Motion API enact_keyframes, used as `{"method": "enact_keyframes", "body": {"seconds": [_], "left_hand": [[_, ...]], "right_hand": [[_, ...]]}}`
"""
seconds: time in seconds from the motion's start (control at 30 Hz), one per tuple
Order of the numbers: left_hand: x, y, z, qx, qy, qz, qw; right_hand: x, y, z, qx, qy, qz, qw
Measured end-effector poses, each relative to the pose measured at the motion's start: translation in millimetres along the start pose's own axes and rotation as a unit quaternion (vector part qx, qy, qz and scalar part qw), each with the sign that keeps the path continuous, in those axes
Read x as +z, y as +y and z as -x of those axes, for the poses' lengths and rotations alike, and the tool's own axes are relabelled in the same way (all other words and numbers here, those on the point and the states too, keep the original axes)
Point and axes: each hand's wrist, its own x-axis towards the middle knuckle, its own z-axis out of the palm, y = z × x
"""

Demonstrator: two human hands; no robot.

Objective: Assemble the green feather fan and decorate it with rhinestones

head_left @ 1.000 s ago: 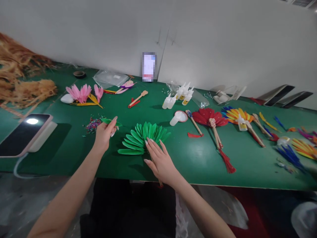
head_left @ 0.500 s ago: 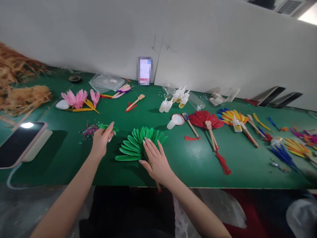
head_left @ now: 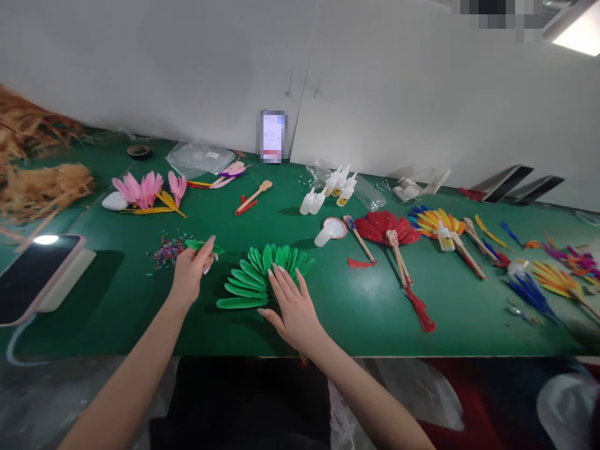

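Observation:
A loose green feather (head_left: 195,244) is pinched between the thumb and fingers of my left hand (head_left: 188,275), held above the table beside a pile of small colourful chips (head_left: 167,251). To the right lies a green feather fan (head_left: 244,282), its feathers spread in an arc. My right hand (head_left: 296,309) rests flat over the fan's centre with its fingers stretched out and the thumb apart. My palm and wrist hide most of the fan's handle; just its reddish end shows at the table edge.
Several glue bottles (head_left: 340,185) stand behind the fan, near an open white tub (head_left: 335,228). A red feather fan (head_left: 388,228) and a yellow-blue one (head_left: 438,222) lie to the right. Pink feathers (head_left: 140,189) and a phone on a stand (head_left: 40,275) are at left.
The view has shifted slightly. Both hands stay almost in place, the left still pinching the feather and the right still flat on the fan.

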Motion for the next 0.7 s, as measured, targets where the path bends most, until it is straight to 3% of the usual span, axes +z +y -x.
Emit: {"method": "enact_keyframes", "body": {"seconds": [0.5,0.7], "left_hand": [[0.7,-0.7,-0.4,-0.002,0.011,-0.007,1.000],[1.6,1.9,-1.3,0.007,0.015,-0.005,1.000]], "right_hand": [[-4.3,1.2,-1.0,-0.005,0.000,-0.008,1.000],[-20.0,2.7,0.1,0.000,0.009,-0.017,1.000]]}}
